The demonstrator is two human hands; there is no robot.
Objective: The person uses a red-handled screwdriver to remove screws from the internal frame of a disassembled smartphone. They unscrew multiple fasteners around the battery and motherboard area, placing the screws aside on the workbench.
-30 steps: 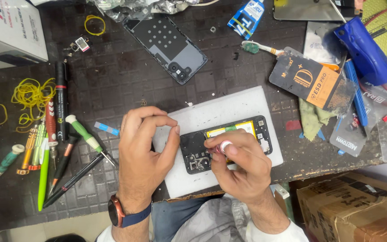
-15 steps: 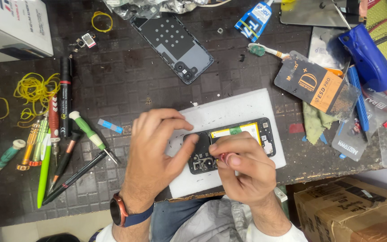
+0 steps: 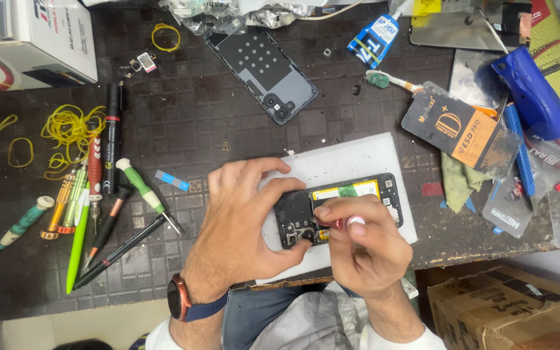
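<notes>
An opened phone with its back removed lies on a white mat near the front edge of the dark bench. My left hand grips the phone's left end, thumb below and fingers on top. My right hand pinches a small red-and-white screwdriver whose tip points at the phone's left inner part. The phone's grey back cover lies apart, further up the bench.
Several screwdrivers, pens and a black marker lie at the left beside yellow rubber bands. A white box stands top left. A glue tube, blue tool and packets crowd the right. A cardboard box sits below the bench.
The view has drifted slightly. My right hand turned the small screwdriver over the phone's left part; my left hand kept its hold on the phone.
</notes>
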